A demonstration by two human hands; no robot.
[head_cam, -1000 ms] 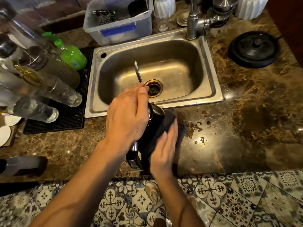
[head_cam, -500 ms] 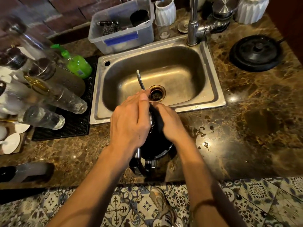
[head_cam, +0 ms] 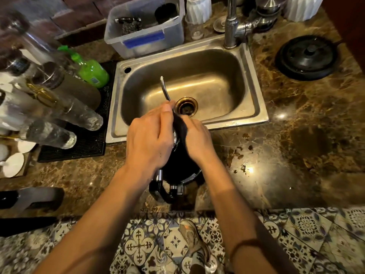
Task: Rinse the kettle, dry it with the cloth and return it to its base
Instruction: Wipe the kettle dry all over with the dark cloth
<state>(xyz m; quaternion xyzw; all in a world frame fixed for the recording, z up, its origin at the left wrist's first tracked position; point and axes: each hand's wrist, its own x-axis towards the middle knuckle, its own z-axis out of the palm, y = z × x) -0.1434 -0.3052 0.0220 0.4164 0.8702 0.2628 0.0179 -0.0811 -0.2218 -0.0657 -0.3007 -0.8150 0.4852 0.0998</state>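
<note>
Head camera looking down: nearest to us are a patterned tile floor (head_cam: 138, 246) and one shoe (head_cam: 195, 246), with our two bare forearms reaching forward above them. At the near edge of the brown marble counter (head_cam: 276, 155) we hold the black kettle (head_cam: 177, 165), its handle (head_cam: 158, 189) pointing back toward us. Our left hand (head_cam: 150, 139) lies over the top of the kettle with fingers curled down around it, gripping it. Our right hand (head_cam: 197, 139) is just beside it on the kettle's right side, fingers closed on a dark cloth (head_cam: 180, 125) that is pressed against the kettle between the two hands. The kettle's thin curved spout (head_cam: 164, 88) rises past our left fingertips and reaches out over the steel sink (head_cam: 254, 91), close to the drain (head_cam: 186, 106). To the left of the sink we see glass bottles (head_cam: 59, 111) on a black mat (head_cam: 88, 145) and a green bottle (head_cam: 90, 70). Behind the sink stand a clear plastic tub (head_cam: 146, 36) and the faucet (head_cam: 232, 26). Far right on the counter, well apart from the kettle, sits the round black base (head_cam: 307, 56).
</note>
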